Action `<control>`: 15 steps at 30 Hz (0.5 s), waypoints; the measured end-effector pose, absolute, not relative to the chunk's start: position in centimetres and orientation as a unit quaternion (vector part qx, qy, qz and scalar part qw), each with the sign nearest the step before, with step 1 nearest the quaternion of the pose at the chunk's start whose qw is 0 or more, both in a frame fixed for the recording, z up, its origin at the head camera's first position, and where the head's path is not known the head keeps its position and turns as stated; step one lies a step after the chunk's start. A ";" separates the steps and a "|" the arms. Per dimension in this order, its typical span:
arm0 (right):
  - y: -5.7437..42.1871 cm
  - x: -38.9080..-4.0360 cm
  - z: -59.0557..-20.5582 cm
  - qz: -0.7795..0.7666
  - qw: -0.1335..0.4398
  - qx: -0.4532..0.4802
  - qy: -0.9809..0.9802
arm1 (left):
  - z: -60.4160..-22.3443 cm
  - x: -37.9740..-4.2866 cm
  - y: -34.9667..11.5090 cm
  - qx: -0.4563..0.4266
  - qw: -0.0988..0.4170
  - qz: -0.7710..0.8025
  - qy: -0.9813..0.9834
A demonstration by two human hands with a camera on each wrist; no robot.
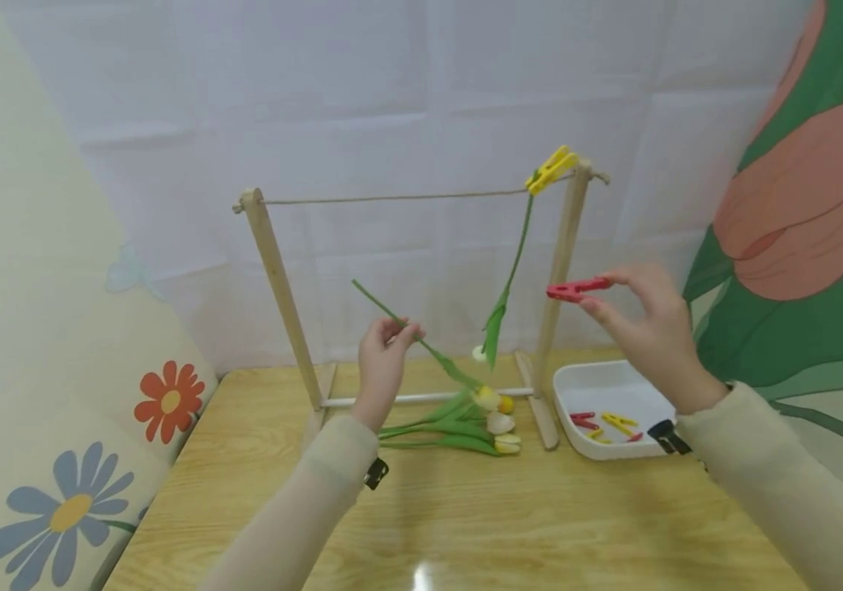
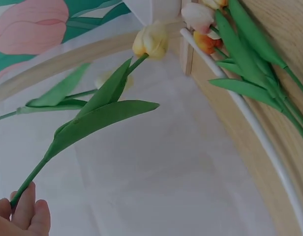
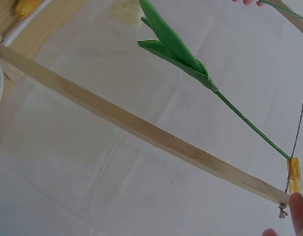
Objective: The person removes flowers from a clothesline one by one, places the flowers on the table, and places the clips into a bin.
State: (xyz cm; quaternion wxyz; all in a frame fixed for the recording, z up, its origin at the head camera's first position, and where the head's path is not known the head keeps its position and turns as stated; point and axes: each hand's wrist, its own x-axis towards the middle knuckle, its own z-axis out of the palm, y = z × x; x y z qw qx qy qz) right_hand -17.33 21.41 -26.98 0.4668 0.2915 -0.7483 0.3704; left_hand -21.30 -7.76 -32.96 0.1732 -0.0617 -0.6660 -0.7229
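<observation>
My left hand point(image 1: 382, 361) pinches the green stem of a yellow tulip point(image 1: 486, 399), its bloom pointing down and to the right. In the left wrist view the same tulip point(image 2: 150, 40) shows two long leaves. Between thumb and fingers of my right hand point(image 1: 653, 332) is a red clothespin point(image 1: 576, 290), held in the air just right of the rack's post. A yellow clothespin point(image 1: 552, 168) clips another tulip point(image 1: 497, 324) by its stem end to the string point(image 1: 391, 198), so its pale bloom hangs downward. Several tulips point(image 1: 458, 431) lie on the table beneath.
A wooden rack point(image 1: 277, 283) with two posts and a white lower bar point(image 1: 421, 398) stands at the table's back. The white tray point(image 1: 576, 439) at right holds several red and yellow clothespins. A white cloth point(image 1: 391, 107) hangs behind.
</observation>
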 end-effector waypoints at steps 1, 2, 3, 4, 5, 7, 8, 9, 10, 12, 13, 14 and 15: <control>21.3 -17.3 -27.3 0.380 0.467 0.287 -0.745 | -33.1 -21.3 -7.8 -0.057 0.176 -0.725 -0.663; 21.2 -17.4 -27.6 0.388 0.466 0.283 -0.743 | -33.3 -21.3 -7.8 -0.052 0.180 -0.728 -0.659; 21.1 -17.4 -28.0 0.393 0.468 0.279 -0.740 | -33.5 -21.3 -7.8 -0.048 0.182 -0.731 -0.655; 21.0 -17.4 -28.2 0.400 0.470 0.276 -0.737 | -33.7 -21.2 -7.9 -0.044 0.184 -0.734 -0.652; 20.9 -17.4 -28.5 0.406 0.470 0.272 -0.735 | -33.9 -21.2 -7.9 -0.039 0.185 -0.736 -0.650; 20.9 -17.3 -29.1 0.413 0.469 0.264 -0.734 | -34.2 -21.1 -7.9 -0.029 0.187 -0.739 -0.647; 20.9 -17.2 -29.4 0.415 0.468 0.261 -0.736 | -34.4 -21.0 -7.9 -0.027 0.187 -0.740 -0.646; 21.0 -17.1 -29.7 0.416 0.467 0.258 -0.736 | -34.6 -20.9 -7.9 -0.025 0.188 -0.740 -0.645; 21.0 -17.1 -30.1 0.418 0.464 0.257 -0.737 | -34.8 -20.9 -8.0 -0.023 0.188 -0.740 -0.645; 21.0 -17.0 -30.7 0.418 0.463 0.254 -0.740 | -35.3 -20.8 -8.0 -0.020 0.189 -0.742 -0.644; 20.9 -17.0 -30.9 0.417 0.462 0.253 -0.741 | -35.5 -20.8 -8.0 -0.019 0.190 -0.742 -0.642; 20.9 -17.0 -31.1 0.416 0.463 0.254 -0.740 | -35.7 -20.8 -8.1 -0.017 0.190 -0.745 -0.640; 20.9 -17.0 -31.3 0.416 0.464 0.253 -0.740 | -36.0 -20.8 -8.1 -0.013 0.189 -0.746 -0.639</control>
